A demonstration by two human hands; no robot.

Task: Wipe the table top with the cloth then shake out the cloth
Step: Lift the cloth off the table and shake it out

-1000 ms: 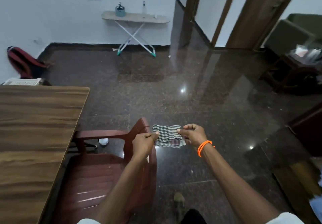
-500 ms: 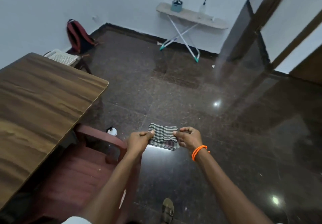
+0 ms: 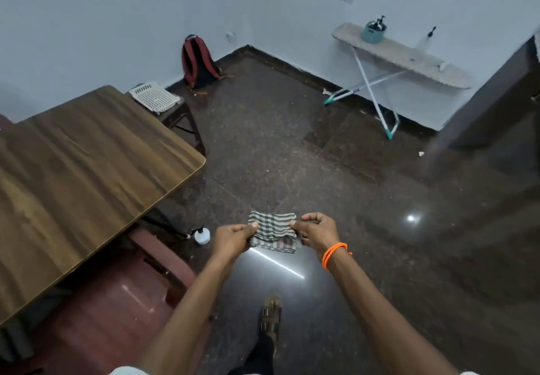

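Both hands [image 3: 274,236] pinch the cloth [image 3: 273,231] between them.

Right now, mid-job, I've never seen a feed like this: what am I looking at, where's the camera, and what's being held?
There is no machine here. One wide-angle camera on a person's head looks down at their bare arms. The left hand and right hand each pinch one end of a folded striped cloth, held over the dark floor, not over the wooden table at the left. Nothing shows lying on the table top. A reddish chair stands beside it.
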